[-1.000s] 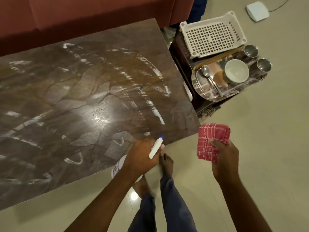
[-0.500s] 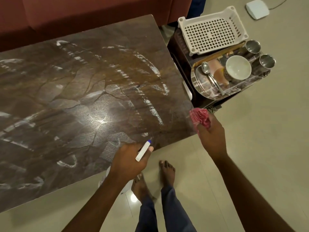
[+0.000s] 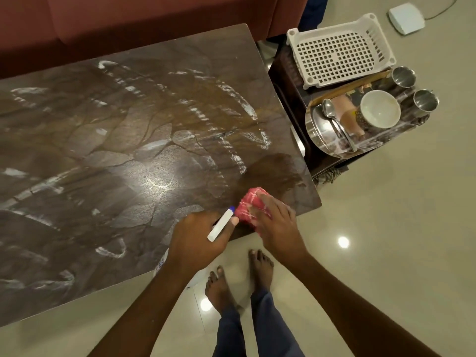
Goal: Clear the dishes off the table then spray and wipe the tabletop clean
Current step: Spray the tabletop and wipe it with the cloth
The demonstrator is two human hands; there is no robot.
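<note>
The dark marbled tabletop (image 3: 108,155) is streaked with white foamy spray lines. My right hand (image 3: 277,224) presses a red checked cloth (image 3: 248,204) onto the table's near right corner. My left hand (image 3: 197,239) grips a white spray bottle (image 3: 221,225) with a blue nozzle tip, held over the table's front edge just left of the cloth. Most of the bottle's body is hidden under my hand. The dishes stand on a steel tray (image 3: 322,132) on a side stand to the right: a white bowl (image 3: 380,109), a spoon (image 3: 334,119) and two steel cups (image 3: 425,100).
A white plastic basket (image 3: 340,50) lies behind the tray on the dark side stand. A maroon sofa (image 3: 128,19) runs along the table's far edge. My bare feet (image 3: 239,276) stand on the beige tiled floor by the table's corner. A white box (image 3: 405,18) lies on the floor far right.
My right hand has carried the cloth from beside the table onto its near right corner. My left hand with the bottle stays at the front edge. A wiped patch shows near the corner.
</note>
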